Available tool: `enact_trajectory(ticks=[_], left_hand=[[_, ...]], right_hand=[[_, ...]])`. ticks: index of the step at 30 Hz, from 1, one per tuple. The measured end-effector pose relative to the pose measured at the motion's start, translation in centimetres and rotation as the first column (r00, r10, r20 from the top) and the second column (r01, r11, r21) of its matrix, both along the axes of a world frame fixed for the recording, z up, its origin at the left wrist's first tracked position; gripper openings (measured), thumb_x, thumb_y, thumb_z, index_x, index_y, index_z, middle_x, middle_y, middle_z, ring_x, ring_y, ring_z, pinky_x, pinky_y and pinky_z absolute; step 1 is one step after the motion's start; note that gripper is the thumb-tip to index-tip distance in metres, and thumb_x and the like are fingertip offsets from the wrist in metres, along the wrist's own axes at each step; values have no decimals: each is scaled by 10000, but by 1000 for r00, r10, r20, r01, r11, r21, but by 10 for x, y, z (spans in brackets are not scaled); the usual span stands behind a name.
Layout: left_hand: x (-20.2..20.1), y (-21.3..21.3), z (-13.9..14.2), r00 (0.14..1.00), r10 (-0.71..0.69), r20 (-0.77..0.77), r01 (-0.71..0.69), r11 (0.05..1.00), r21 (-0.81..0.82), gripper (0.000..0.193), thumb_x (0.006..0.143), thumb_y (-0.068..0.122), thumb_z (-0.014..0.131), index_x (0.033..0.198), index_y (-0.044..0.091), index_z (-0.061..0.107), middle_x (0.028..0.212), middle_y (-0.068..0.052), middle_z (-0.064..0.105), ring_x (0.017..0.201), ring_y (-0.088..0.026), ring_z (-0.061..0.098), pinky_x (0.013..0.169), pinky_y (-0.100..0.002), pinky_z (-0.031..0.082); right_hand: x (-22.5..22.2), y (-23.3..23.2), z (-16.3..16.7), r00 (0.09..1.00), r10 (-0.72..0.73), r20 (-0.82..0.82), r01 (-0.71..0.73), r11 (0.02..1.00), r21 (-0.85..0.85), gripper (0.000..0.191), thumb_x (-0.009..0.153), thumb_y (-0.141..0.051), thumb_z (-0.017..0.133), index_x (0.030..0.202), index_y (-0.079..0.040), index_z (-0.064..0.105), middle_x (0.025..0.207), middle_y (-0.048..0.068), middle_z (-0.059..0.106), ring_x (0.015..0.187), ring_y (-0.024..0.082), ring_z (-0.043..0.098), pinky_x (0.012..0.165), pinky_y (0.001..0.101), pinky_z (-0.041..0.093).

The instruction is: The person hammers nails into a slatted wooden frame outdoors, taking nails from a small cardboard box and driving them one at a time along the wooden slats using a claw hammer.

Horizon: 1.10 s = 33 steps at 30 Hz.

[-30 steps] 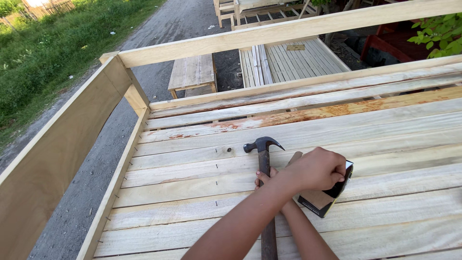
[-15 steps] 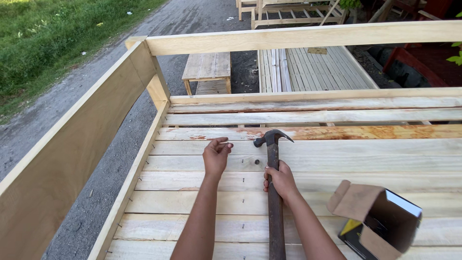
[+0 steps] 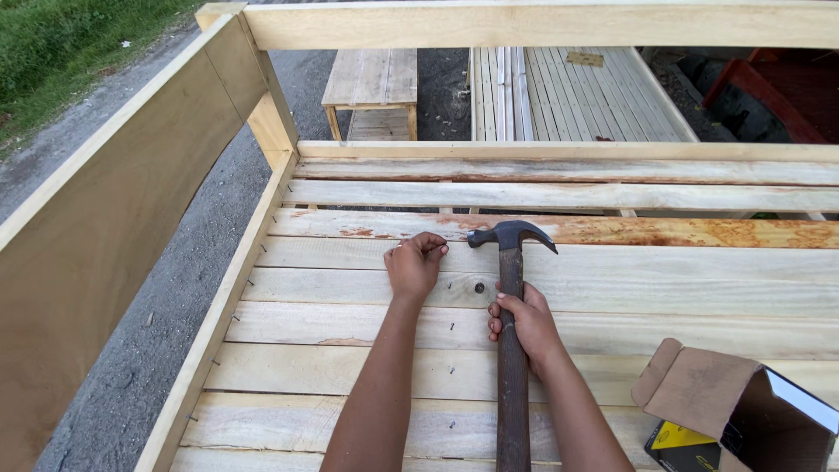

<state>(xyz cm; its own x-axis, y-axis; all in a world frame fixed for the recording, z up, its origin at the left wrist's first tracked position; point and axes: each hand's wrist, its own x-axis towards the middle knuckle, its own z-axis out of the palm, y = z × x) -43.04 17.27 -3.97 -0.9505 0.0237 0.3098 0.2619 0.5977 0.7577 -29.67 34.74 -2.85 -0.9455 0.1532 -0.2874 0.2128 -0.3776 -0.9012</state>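
Note:
My left hand (image 3: pixel 414 264) rests on a pale wooden slat (image 3: pixel 664 280), fingers pinched together over something too small to make out, likely a nail. My right hand (image 3: pixel 523 325) grips the dark handle of a claw hammer (image 3: pixel 509 262). The hammer's black head lies just right of the left fingers, touching or hovering over the slat. Several nail heads (image 3: pixel 452 326) run in a line down the slats below the left hand.
An open cardboard box (image 3: pixel 743 411) sits on the slats at the lower right. A tall wooden side board (image 3: pixel 105 218) runs along the left. A rail (image 3: pixel 542 24) crosses the top. Beyond are a small wooden bench (image 3: pixel 371 83), gravel and grass.
My left hand left the cardboard box and came to the slat beside the hammer head. The hammer head moved up the slats. The view shifted closer.

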Motion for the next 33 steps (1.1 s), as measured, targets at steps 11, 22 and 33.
enact_trajectory(ticks=[11,22,33], left_hand=[[6,2,15,997,-3,82,8,998,-63,65,886,252,762,927,217,799,800,45,791,792,-128,701,1006,-367,335],[8,0,12,999,-24,43,28,996,-88,73,856,212,779,929,216,776,821,67,794,865,-120,691,1009,-380,327],[10,0,13,999,-23,42,28,993,-117,82,868,205,772,946,226,754,835,67,789,947,-140,668,1013,-386,324]], right_hand=[[5,-6,17,999,-10,49,9,1000,30,253,983,-118,514,1225,-45,530,746,78,586,563,152,549,506,339,511],[4,-2,11,1000,2,17,-2,1000,-15,241,973,-113,524,1201,-32,520,744,79,585,561,152,552,498,338,516],[6,-5,14,999,-1,37,1,1000,-16,250,978,-115,514,1216,-37,514,745,76,581,561,144,550,499,329,515]])
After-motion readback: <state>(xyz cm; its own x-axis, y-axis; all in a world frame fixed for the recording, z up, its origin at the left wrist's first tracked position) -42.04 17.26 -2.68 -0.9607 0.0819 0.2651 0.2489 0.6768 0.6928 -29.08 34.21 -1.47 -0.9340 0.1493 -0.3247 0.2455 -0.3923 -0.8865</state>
